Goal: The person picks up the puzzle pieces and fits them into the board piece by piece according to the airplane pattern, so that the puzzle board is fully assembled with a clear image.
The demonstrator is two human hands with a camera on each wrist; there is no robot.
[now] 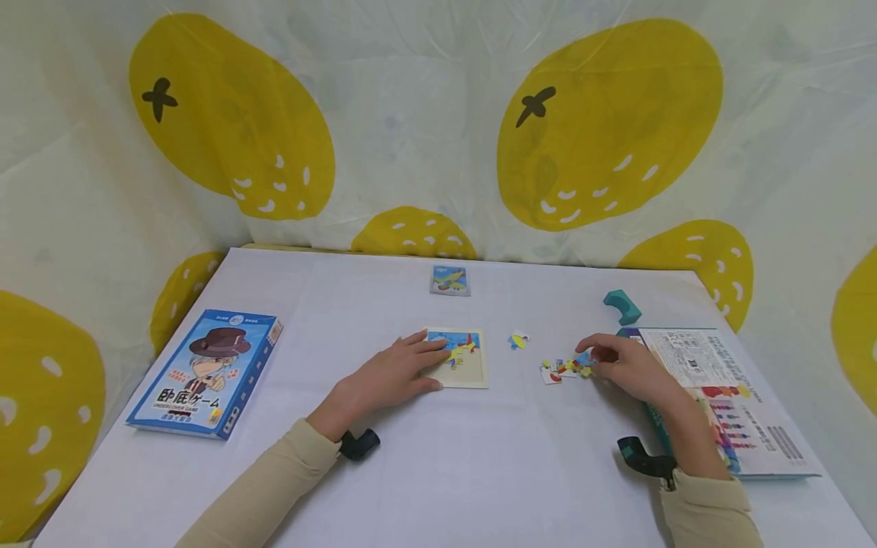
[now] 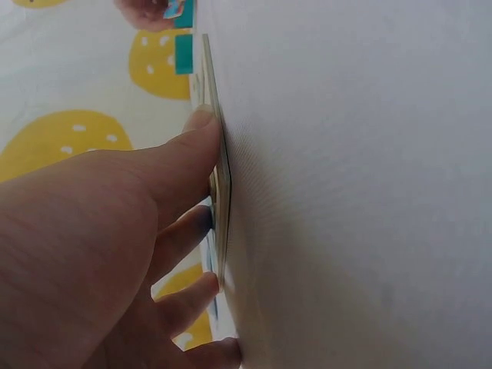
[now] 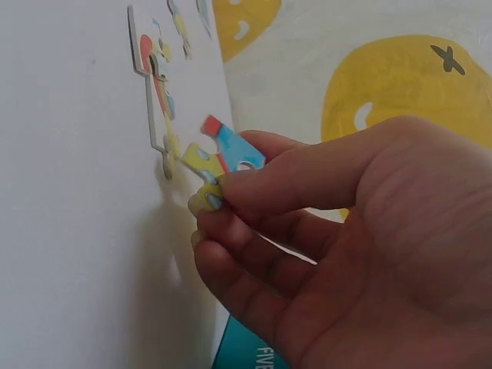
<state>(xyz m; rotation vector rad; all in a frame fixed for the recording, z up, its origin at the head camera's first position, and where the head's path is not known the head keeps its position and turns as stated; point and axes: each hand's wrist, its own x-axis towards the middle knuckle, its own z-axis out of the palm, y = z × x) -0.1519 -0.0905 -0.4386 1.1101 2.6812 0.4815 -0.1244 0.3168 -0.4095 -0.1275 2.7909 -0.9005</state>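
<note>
My left hand [image 1: 400,367] lies at the left side of a shallow puzzle tray [image 1: 473,379], with its fingers fairly straight. Fingertips and thumb rest on the tray's edge and face in the left wrist view. Joined pieces in blue, red and yellow fill the tray's upper part, partly hidden by the fingers. Over the loose pieces [image 1: 552,375], my right hand [image 1: 633,369] pinches a blue, red and yellow puzzle piece [image 3: 238,151] between thumb and fingers. A single puzzle piece [image 1: 518,340] with a yellow shape lies between tray and pile.
A small picture card [image 1: 450,281] with a yellow plane lies at the back. On the left is a blue game box [image 1: 205,373]. A white and teal box [image 1: 747,411] lies under the right forearm, with a teal arched block [image 1: 622,306] behind it.
</note>
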